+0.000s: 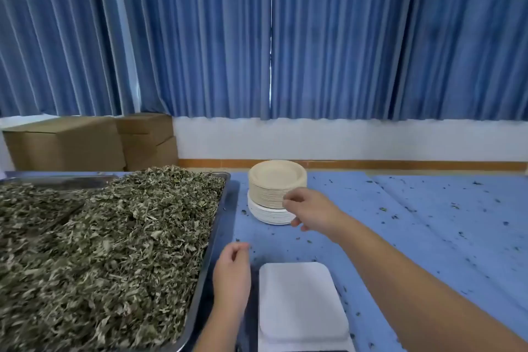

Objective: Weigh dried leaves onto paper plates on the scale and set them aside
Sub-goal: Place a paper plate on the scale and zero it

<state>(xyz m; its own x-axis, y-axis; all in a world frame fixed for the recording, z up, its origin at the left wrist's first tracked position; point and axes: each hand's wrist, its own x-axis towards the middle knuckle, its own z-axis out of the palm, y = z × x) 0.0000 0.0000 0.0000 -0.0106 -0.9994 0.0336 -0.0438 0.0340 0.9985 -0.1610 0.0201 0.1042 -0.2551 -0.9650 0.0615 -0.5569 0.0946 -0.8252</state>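
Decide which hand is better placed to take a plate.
Right: the right hand reaches the stack of tan round paper plates; the left hand hovers by the white square scale.

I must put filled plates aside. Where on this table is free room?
Widest free patch: the blue cloth right of the plate stack and the scale, with only leaf crumbs. A smaller one lies between stack and scale. The left is crowded: the tray of leaves fills it; the left hand takes the gap beside it.
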